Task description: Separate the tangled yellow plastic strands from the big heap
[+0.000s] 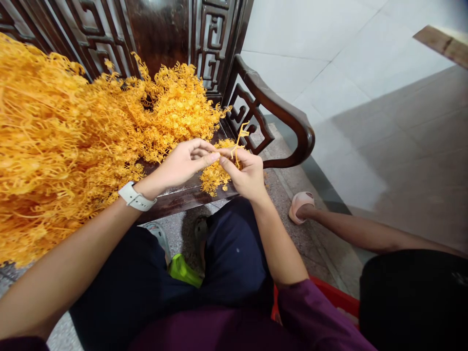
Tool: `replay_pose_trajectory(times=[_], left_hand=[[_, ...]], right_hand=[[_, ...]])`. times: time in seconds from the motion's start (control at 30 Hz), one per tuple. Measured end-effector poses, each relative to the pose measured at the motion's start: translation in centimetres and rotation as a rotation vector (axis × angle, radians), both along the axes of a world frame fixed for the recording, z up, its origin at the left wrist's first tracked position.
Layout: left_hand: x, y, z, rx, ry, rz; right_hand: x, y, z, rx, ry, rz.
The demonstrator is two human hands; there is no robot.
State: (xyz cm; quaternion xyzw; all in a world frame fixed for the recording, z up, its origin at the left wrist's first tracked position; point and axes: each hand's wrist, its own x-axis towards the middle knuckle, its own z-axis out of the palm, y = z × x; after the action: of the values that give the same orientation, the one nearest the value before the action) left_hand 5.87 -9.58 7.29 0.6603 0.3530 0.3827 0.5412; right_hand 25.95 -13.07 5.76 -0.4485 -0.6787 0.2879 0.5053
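left hand (183,163), right hand (245,175), close together (both curled)

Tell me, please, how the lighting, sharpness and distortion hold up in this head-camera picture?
In the head view, the light is soft and even, with pale glare along the dark wooden bench seat; the wide lens bows the curved dark wooden armrest and stretches the bare left forearm; the fingers of the right hand and the thin orange sprig show no clear motion blur.

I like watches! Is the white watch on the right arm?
No, the white watch is on the left arm.
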Motion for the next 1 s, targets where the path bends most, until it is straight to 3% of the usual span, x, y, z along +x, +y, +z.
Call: replay_pose_trajectory(times=[0.13,0.27,0.43,0.73,0.87,1.0], left_hand=[[0.0,-0.1,0.2,0.046,0.010,-0.054],[-0.4,0.1,0.5,0.188,0.064,0.017],[-0.7,0.5,0.5,0.226,0.129,0.065],[-0.4,0.3,-0.6,0.133,0.095,0.215],[-0.5,0.5,-0.6,0.199,0.150,0.313],[-0.8,0.5,-0.7,0.268,0.172,0.350]], right_hand=[[-0.1,0.0,0.0,-0.027,0.048,0.003],[-0.2,0.1,0.0,-0.040,0.079,-0.035],[-0.2,0.3,0.0,-0.033,0.021,-0.137],[1.1,0.7,0.3,0.017,-0.051,-0.345],[2.3,0.8,0.5,-0.018,-0.181,-0.508],[3.9,1.6,-0.4,-0.051,-0.168,-0.642]])
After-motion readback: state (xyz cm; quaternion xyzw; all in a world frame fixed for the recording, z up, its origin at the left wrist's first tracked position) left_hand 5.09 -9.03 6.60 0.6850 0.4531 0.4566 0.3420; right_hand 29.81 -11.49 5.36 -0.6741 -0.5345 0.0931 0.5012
